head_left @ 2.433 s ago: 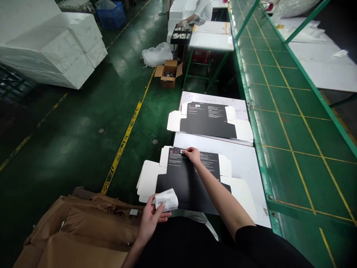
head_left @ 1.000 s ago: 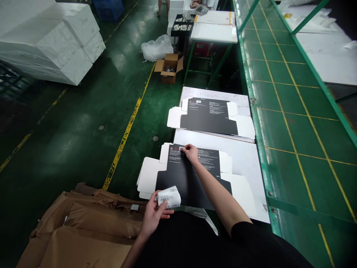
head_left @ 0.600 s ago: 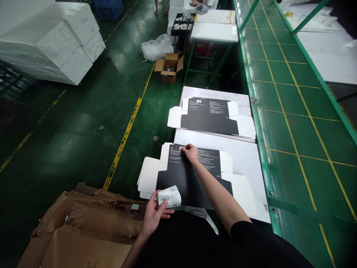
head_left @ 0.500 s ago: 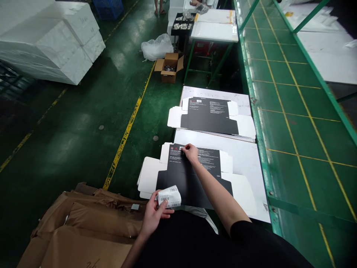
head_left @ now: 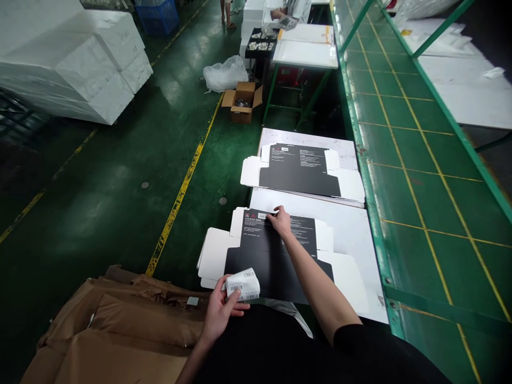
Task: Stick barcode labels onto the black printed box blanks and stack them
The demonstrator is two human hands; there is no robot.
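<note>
Right hand [head_left: 281, 221] partly curled, fingertips close together at the right end of a small white barcode label [head_left: 263, 216], which lies on the near black box blank [head_left: 276, 266] by its far edge; whether fingers and label touch, cannot tell. Left hand [head_left: 224, 306] closed on a curled strip of white barcode labels [head_left: 243, 284], thumb on top, over the near side of that blank, whose white flaps spread to both sides on the white counter [head_left: 352, 229]. Beyond it, a second black blank [head_left: 300, 169] lies flat, likewise bearing a white label [head_left: 285, 149]; brown wrapped packages [head_left: 132, 320] at lower left.
</note>
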